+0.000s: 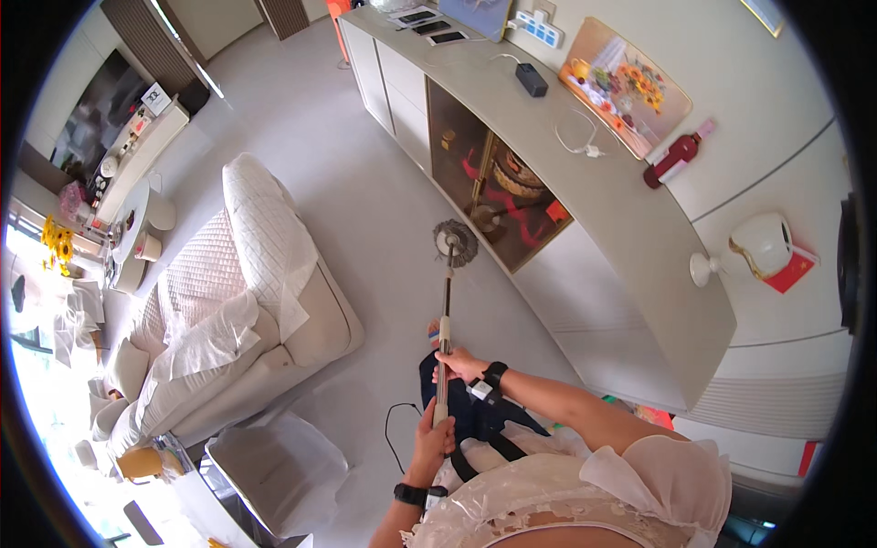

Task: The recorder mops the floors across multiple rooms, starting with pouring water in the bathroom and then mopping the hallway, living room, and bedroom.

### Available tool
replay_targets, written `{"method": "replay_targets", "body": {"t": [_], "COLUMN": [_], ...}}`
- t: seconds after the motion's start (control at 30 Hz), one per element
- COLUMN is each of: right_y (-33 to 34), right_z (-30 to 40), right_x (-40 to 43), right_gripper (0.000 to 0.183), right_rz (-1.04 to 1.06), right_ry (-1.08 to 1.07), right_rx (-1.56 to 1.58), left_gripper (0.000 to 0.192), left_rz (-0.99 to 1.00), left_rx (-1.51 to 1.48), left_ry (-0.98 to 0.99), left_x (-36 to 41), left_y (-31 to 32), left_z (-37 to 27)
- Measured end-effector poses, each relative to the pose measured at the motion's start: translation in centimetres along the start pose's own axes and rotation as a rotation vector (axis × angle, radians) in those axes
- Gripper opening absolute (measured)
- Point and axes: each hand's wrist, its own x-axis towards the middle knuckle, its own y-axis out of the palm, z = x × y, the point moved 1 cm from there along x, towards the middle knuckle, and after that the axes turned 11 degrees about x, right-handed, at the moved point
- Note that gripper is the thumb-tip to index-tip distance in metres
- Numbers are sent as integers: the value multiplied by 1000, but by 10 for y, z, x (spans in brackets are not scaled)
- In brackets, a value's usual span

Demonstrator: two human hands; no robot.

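Both my hands grip the pole of a spin mop point(444, 329). My left hand point(433, 438) is closed around its lower end, close to my body. Further up the pole, my right hand point(462, 365) wraps around the grip. The round mop head point(455, 244), with grey strands, is at the floor point(384, 205) beside the base of a long sideboard point(548, 301). A sandalled foot point(434, 330) shows just left of the pole.
A beige sofa point(322, 312) with quilted covers stands left. Behind my left hand, a sheet-covered item point(281, 466) and a black cable point(388, 431) are near the floor. The sideboard holds phones point(449, 38), a black adapter point(532, 80), a wine bottle point(675, 159) and a white vase point(762, 244).
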Motion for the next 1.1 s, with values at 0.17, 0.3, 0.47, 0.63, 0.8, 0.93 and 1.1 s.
{"method": "replay_targets", "body": {"t": [0.17,0.3,0.47,0.63,0.8,0.93,1.1], "right_y": [21,50,74,4,-34,-5,-2], "right_z": [122,236,306,287,271,265,259], "right_x": [85,108,65,32,21,59,85], "right_gripper": [29,36,44,41,41,39,34], "right_rz": [36,-65,253,109,55,196,229], "right_ry": [-122,-325,-198,-174,-41,11,27], "right_rx": [-237,-809,-141,-106,-47,-83,-230], "left_gripper": [77,70,61,67,72,70,74], "left_rz": [20,-67,-89,-324,-402,-526,-436], "left_rx": [-233,-273,-39,440,735,703,748], "left_ry": [112,249,392,261,252,356,227], "left_x": [106,206,371,439,425,366,209], "left_y": [18,28,-40,-68,-59,-72,-36], "left_z": [-90,-182,-305,-395,-371,-241,-57]}}
